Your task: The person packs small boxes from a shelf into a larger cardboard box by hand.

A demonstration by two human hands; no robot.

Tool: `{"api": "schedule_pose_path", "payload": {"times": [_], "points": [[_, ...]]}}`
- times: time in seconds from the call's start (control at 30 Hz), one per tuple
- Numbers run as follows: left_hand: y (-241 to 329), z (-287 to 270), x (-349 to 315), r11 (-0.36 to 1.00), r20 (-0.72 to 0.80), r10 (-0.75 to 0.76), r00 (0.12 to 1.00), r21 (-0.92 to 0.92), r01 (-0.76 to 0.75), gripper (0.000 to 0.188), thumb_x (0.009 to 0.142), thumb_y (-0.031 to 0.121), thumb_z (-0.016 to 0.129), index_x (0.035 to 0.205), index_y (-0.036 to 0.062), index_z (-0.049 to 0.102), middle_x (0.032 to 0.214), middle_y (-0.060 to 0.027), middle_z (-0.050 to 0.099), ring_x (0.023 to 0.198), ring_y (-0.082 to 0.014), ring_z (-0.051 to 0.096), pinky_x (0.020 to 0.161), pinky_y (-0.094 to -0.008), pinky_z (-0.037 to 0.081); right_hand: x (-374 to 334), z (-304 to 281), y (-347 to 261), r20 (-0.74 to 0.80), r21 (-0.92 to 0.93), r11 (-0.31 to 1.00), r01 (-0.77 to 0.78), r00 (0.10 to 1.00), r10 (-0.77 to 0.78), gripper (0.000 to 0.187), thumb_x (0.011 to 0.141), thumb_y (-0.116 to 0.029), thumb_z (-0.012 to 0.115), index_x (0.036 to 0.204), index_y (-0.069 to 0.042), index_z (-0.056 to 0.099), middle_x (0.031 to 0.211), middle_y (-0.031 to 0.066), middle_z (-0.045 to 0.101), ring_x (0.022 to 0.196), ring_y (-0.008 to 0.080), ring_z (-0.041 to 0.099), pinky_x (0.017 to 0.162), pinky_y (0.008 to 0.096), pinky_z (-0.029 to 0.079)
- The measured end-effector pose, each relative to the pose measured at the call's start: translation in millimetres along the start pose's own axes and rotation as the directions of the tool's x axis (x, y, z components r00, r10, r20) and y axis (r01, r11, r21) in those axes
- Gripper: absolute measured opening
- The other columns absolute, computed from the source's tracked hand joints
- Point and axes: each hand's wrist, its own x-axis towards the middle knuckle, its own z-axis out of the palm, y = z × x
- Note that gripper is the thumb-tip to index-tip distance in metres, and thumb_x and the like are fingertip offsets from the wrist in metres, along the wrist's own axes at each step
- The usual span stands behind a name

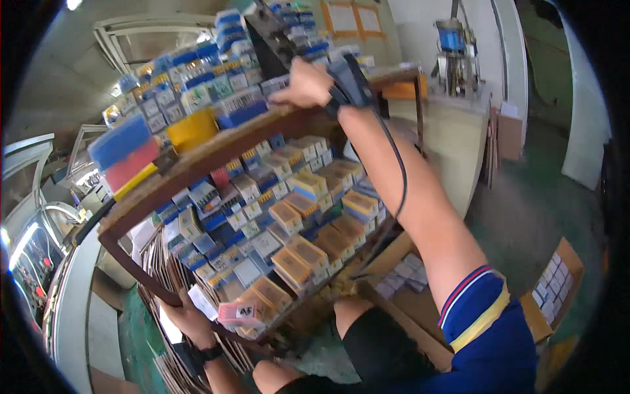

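Observation:
My right hand (305, 84) reaches up over the top of a brown-framed rack (243, 134), beside a dark angular object (268, 49). Its fingers are blurred and partly hidden, so whether it grips that object is unclear. A dark device (351, 79) with a black cable (399, 164) is strapped at the right wrist. Low on the left, my left hand (190, 322) closes round the rack's post (141, 272). Close by lies a red-pink box (237, 314). Small boxes with orange lids (300, 259) fill the sloping shelf between my arms.
Blue and white boxes (203, 92) and a yellow roll (192, 129) crowd the rack's top. Flattened cardboard (164, 269) leans at the left. Open cartons (420, 328), (563, 289) of small packs stand near my legs. A blue-topped machine (451, 39) stands at the back right.

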Motion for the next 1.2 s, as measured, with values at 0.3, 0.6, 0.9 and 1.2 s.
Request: {"api": "schedule_pose_path", "payload": {"times": [0.3, 0.6, 0.9, 1.2], "points": [[-25, -11, 31, 0.993, -0.009, 0.107, 0.994, 0.042, -0.107, 0.024, 0.096, 0.012, 0.068, 0.113, -0.0038, 0.061, 0.096, -0.006, 0.059, 0.082, -0.0174, 0.051, 0.07, -0.0331, 0.045, -61, -28, 55, -0.573, 0.189, 0.982, -0.024, 0.809, 0.13, 0.077, 0.074, -0.041, 0.084, 0.122, 0.006, 0.046, 0.117, 0.0318, 0.063, 0.109, 0.0447, 0.064, 0.09, 0.0482, 0.052], [-80, -83, 83, 0.839, 0.181, 0.299, 0.937, 0.418, -0.348, 0.029, 0.106, 0.017, 0.049, 0.12, -0.0007, 0.068, 0.094, -0.0045, 0.056, 0.081, -0.0172, 0.053, 0.068, -0.0349, 0.045, -447, 46, 216, 0.149, 0.281, 0.819, -0.5, 0.866, 0.477, 0.06, 0.075, -0.022, 0.086, 0.119, -0.006, 0.049, 0.095, 0.0075, 0.061, 0.079, 0.0168, 0.06, 0.069, 0.0313, 0.05], [-25, -40, 39, 0.612, 0.318, 0.485, 0.814, 0.542, -0.576, 0.029, 0.098, 0.033, 0.06, 0.08, 0.0102, 0.058, 0.072, -0.003, 0.06, 0.061, -0.0243, 0.058, 0.06, -0.0391, 0.048, -795, 361, 212, 0.311, 0.276, 0.504, -0.819, 0.572, 0.759, 0.061, 0.064, -0.008, 0.087, 0.111, -0.003, 0.048, 0.096, 0.0159, 0.055, 0.089, 0.0295, 0.059, 0.075, 0.0413, 0.049], [-54, -86, 91, 0.215, 0.463, 0.563, 0.684, 0.718, -0.662, 0.041, 0.099, 0.038, 0.052, 0.086, 0.0033, 0.069, 0.081, -0.0109, 0.067, 0.076, -0.034, 0.065, 0.065, -0.0505, 0.049, -878, 448, 204, 0.333, -0.108, 0.556, -0.824, 0.498, 0.801, 0.05, 0.087, -0.026, 0.074, 0.125, 0.0, 0.056, 0.115, 0.021, 0.059, 0.1, 0.0331, 0.06, 0.087, 0.0443, 0.05]]}}
